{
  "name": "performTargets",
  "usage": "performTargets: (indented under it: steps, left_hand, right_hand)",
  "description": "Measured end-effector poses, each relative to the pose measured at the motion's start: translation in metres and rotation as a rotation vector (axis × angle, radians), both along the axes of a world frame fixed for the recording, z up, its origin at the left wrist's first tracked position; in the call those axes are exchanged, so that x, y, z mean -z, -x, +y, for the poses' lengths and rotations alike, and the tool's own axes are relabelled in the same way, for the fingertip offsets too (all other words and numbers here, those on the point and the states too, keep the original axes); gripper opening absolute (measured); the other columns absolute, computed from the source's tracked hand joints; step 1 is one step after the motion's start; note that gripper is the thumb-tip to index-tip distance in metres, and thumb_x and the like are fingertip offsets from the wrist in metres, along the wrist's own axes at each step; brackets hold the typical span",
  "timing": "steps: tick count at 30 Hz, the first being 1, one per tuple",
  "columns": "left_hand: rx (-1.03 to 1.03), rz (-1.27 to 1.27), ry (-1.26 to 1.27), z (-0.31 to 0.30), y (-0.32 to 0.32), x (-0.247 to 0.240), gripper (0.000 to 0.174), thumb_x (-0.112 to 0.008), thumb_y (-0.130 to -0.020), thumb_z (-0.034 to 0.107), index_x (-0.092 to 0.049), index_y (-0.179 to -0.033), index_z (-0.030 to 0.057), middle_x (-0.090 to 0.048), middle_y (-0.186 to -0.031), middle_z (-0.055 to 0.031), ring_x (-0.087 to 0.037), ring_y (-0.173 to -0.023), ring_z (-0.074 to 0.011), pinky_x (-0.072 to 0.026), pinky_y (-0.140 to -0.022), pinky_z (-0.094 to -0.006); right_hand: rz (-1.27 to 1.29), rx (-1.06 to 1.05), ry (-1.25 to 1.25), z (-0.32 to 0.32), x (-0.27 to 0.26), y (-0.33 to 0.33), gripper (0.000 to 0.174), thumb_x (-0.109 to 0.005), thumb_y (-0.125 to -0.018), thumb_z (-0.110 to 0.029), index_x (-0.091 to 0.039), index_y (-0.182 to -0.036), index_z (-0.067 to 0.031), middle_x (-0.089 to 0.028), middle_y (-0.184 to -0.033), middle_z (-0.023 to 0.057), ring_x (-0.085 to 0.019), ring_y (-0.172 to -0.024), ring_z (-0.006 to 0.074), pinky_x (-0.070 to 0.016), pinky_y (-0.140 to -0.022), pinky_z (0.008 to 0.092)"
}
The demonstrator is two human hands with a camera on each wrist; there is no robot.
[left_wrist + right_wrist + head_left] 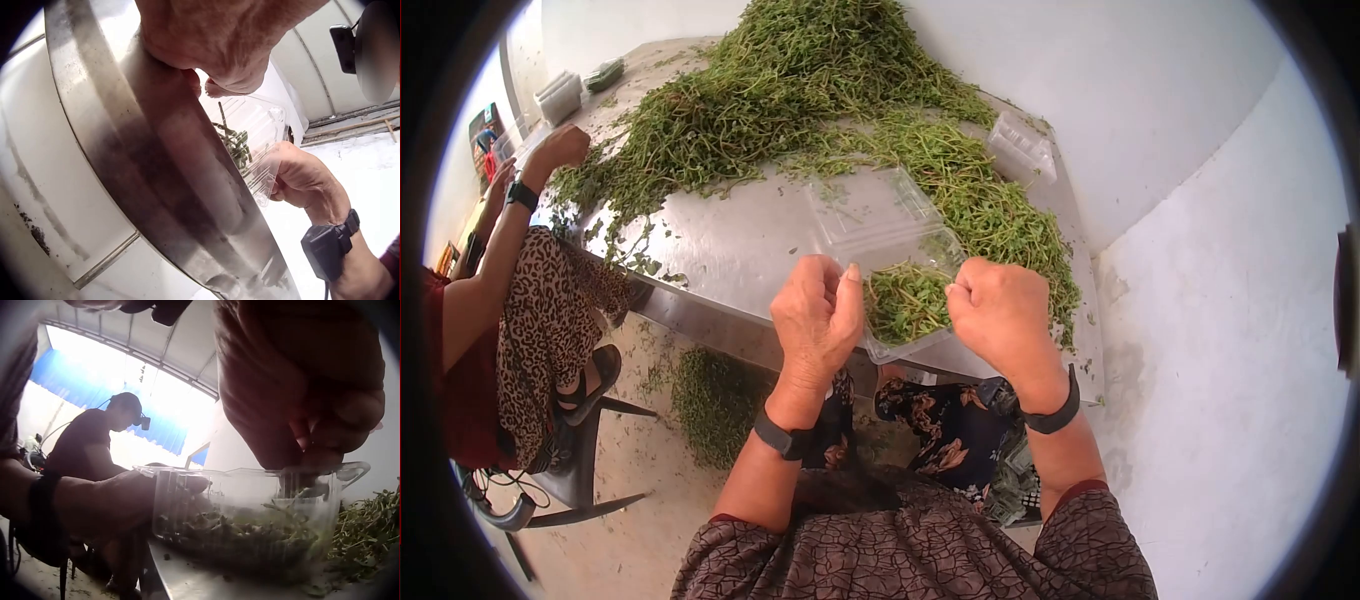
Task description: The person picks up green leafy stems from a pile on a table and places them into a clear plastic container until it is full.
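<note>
A clear plastic clamshell box (886, 352) sits at the table's near edge, its lid (870, 205) folded back away from me. Leafy green stems (905, 300) lie in its base. My left hand (815, 315) grips the box's left side, thumb upward; in the right wrist view its fingers show through the wall. On the opposite side my right hand (1005, 315) has curled fingers at the rim. Seen from the right wrist, this hand (306, 394) looms over the box with fingertips reaching inside. In the left wrist view the right hand (306, 178) holds the box's corner.
A large heap of green stems (800, 90) spreads over the metal table (730, 235), trailing down its right side. Another clear box (1020, 150) lies at the right edge. To the left sits another person (480, 330). Below the table is a pile of greens (715, 405).
</note>
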State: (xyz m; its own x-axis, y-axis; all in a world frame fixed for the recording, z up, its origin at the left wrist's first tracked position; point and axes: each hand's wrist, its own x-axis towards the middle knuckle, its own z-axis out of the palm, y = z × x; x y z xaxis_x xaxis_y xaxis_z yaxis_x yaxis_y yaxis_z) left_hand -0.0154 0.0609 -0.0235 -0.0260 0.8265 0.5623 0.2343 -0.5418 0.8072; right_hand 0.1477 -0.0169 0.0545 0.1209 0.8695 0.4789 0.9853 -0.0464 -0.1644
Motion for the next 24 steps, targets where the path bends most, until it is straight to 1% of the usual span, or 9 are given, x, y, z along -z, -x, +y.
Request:
performTargets:
  steps: [2, 6, 9, 11, 12, 14, 17, 20, 24]
  left_hand:
    - [0.013, -0.008, 0.022, -0.001, 0.0, -0.001, 0.016, -0.067, -0.085, 0.012, -0.056, -0.077, 0.0035, -0.056, -0.061, -0.0085, -0.055, -0.05, -0.0217, -0.0452, -0.05, -0.0336]
    - [0.003, -0.013, 0.001, 0.0, 0.0, 0.001, 0.016, -0.067, -0.085, 0.012, -0.056, -0.077, 0.0036, -0.056, -0.061, -0.0087, -0.055, -0.05, -0.0214, -0.0448, -0.05, -0.0331]
    - [0.002, -0.007, -0.004, 0.0, -0.001, 0.001, 0.016, -0.067, -0.085, 0.012, -0.056, -0.077, 0.0035, -0.056, -0.061, -0.0088, -0.055, -0.05, -0.0215, -0.0449, -0.05, -0.0329]
    - [0.012, -0.017, -0.005, -0.001, -0.001, 0.001, 0.015, -0.066, -0.087, 0.01, -0.057, -0.081, 0.0004, -0.054, -0.06, -0.0059, -0.047, -0.051, -0.0126, -0.0408, -0.05, -0.0292]
    - [0.018, -0.019, -0.008, -0.001, -0.001, 0.001, 0.015, -0.066, -0.087, 0.01, -0.057, -0.081, 0.0004, -0.054, -0.06, -0.0059, -0.047, -0.051, -0.0126, -0.0408, -0.05, -0.0292]
    - [0.016, -0.023, -0.018, -0.001, -0.001, 0.001, 0.014, -0.065, -0.087, 0.01, -0.057, -0.081, 0.0004, -0.054, -0.06, -0.0063, -0.047, -0.051, -0.0134, -0.0404, -0.049, -0.0297]
    - [0.02, -0.007, 0.004, -0.002, 0.0, 0.001, 0.015, -0.065, -0.088, 0.01, -0.057, -0.081, 0.0002, -0.054, -0.061, -0.0065, -0.047, -0.052, -0.0135, -0.04, -0.05, -0.0301]
    - [0.027, -0.024, 0.012, -0.001, 0.0, 0.001, 0.015, -0.065, -0.088, 0.011, -0.057, -0.081, -0.0001, -0.055, -0.061, -0.0065, -0.046, -0.053, -0.0133, -0.0397, -0.05, -0.0305]
    - [0.042, -0.007, 0.031, -0.001, 0.002, 0.001, 0.017, -0.065, -0.089, 0.012, -0.057, -0.081, -0.0011, -0.055, -0.063, -0.0066, -0.046, -0.055, -0.0133, -0.0398, -0.05, -0.0307]
  right_hand:
    - [-0.089, -0.035, 0.091, 0.001, 0.0, 0.002, 0.019, -0.065, -0.077, -0.018, -0.061, -0.064, -0.0043, -0.059, -0.057, 0.0154, -0.062, -0.055, 0.036, -0.0478, -0.052, 0.0452]
    - [-0.076, -0.099, 0.085, -0.002, -0.006, -0.001, 0.021, -0.065, -0.078, -0.019, -0.062, -0.065, -0.0044, -0.059, -0.058, 0.0147, -0.061, -0.056, 0.0357, -0.0477, -0.052, 0.0458]
    - [-0.025, -0.093, 0.077, -0.004, -0.014, -0.005, 0.022, -0.065, -0.08, -0.019, -0.062, -0.064, -0.0048, -0.059, -0.061, 0.0131, -0.059, -0.059, 0.0333, -0.0459, -0.056, 0.0428]
    - [-0.013, -0.136, 0.025, -0.005, -0.015, -0.007, 0.024, -0.065, -0.081, -0.022, -0.061, -0.064, -0.005, -0.059, -0.061, 0.0131, -0.059, -0.06, 0.0335, -0.0451, -0.055, 0.043]
    - [-0.015, -0.13, 0.022, -0.005, -0.015, -0.008, 0.024, -0.065, -0.081, -0.022, -0.061, -0.064, -0.005, -0.059, -0.061, 0.0131, -0.059, -0.06, 0.0335, -0.0451, -0.055, 0.043]
    - [-0.126, -0.18, 0.089, -0.003, -0.013, -0.007, 0.024, -0.066, -0.08, -0.021, -0.062, -0.062, -0.0046, -0.059, -0.061, 0.0141, -0.06, -0.063, 0.0336, -0.0454, -0.055, 0.0428]
    - [-0.221, -0.188, 0.134, 0.004, 0.0, -0.011, 0.024, -0.065, -0.08, -0.019, -0.062, -0.062, -0.0042, -0.058, -0.059, 0.0153, -0.06, -0.061, 0.0346, -0.045, -0.055, 0.0441]
    - [-0.206, -0.22, 0.163, 0.007, -0.003, -0.011, 0.025, -0.064, -0.079, -0.019, -0.061, -0.062, -0.0025, -0.056, -0.058, 0.0171, -0.058, -0.058, 0.0364, -0.0447, -0.054, 0.0458]
    - [-0.155, -0.23, 0.154, 0.006, -0.009, -0.014, 0.025, -0.064, -0.08, -0.02, -0.06, -0.062, -0.003, -0.055, -0.057, 0.0169, -0.057, -0.056, 0.0372, -0.0447, -0.054, 0.0463]
